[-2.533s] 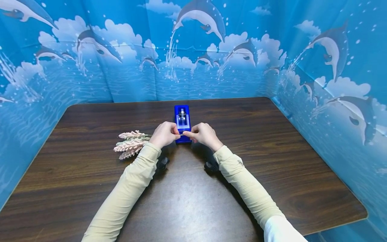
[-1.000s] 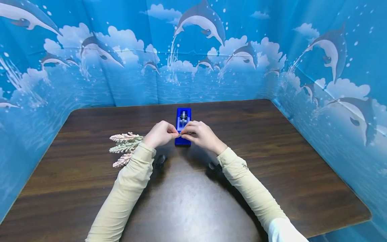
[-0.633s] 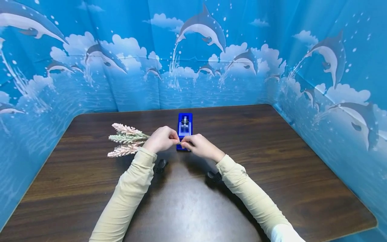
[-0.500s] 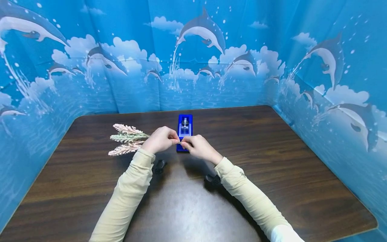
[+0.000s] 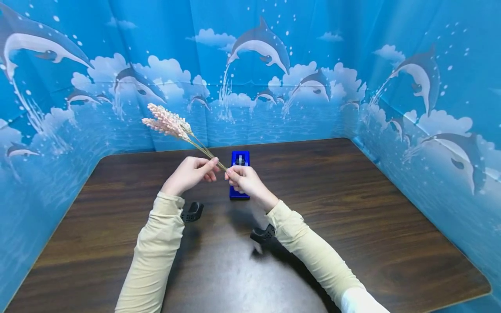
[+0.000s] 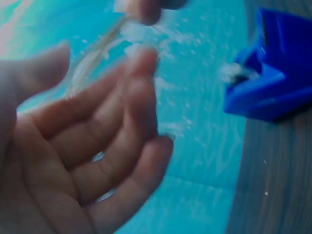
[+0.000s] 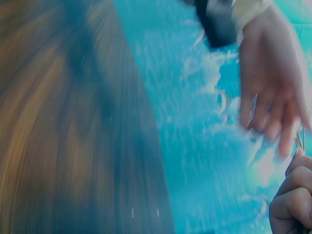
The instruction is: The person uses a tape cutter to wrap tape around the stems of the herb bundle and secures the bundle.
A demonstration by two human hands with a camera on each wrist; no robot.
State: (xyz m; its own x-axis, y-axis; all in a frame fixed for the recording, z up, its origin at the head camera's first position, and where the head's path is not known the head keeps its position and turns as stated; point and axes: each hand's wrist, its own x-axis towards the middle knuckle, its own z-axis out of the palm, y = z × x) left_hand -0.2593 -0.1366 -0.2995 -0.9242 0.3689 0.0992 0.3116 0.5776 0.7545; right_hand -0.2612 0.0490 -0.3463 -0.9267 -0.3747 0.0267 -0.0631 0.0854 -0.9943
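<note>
My right hand (image 5: 247, 182) pinches the lower ends of thin stems of artificial flowers (image 5: 168, 122). Their pale pink heads point up and left, raised above the table. My left hand (image 5: 192, 174) is just left of the stems, thumb and fingers apart; the left wrist view shows its palm facing the camera with nothing in the grasp. In the right wrist view, the curled fingers (image 7: 292, 195) of my right hand show at the lower right edge, below the blurred left hand. A blue tape dispenser (image 5: 240, 158) stands behind my right hand, which partly covers it.
The dark wood table (image 5: 352, 217) has its far edge against a blue curtain (image 5: 219, 78) printed with dolphins. A black wrist mount (image 5: 192, 212) hangs under the left wrist, another under the right.
The flowers, earlier lying low and spread to the left, have swung upward and drawn together. My left hand has let go of the stems and moved left; the right still holds them.
</note>
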